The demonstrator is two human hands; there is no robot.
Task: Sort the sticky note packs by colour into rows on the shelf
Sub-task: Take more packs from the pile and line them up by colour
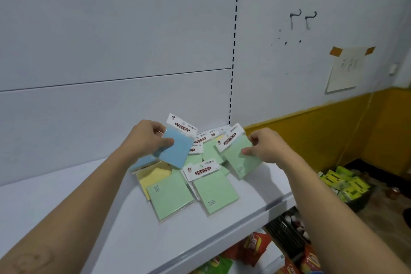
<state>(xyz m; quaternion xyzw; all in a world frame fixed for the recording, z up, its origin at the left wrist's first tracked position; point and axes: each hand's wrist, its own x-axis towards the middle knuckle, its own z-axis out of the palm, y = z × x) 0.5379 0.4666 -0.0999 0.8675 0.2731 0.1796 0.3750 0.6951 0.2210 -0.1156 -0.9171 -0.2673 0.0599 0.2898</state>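
A loose pile of sticky note packs lies on the white shelf (93, 224) near its right end. My left hand (148, 138) pinches a blue pack (178, 151), lifted above the pile. My right hand (264, 147) pinches a green pack (239, 158) by its right edge, tilted over the heap. Two green packs (170, 198) (214, 193) lie flat at the front. A yellow pack (148, 177) sits partly under the left one. Another blue pack (142, 162) shows below my left wrist. More green packs are buried behind.
The shelf's back panel (111, 51) rises behind the pile. The shelf's front lip (255, 211) runs diagonally to the right. Snack bags (253, 244) fill the lower shelf. A crate of green-yellow boxes (347, 184) stands on the floor at right.
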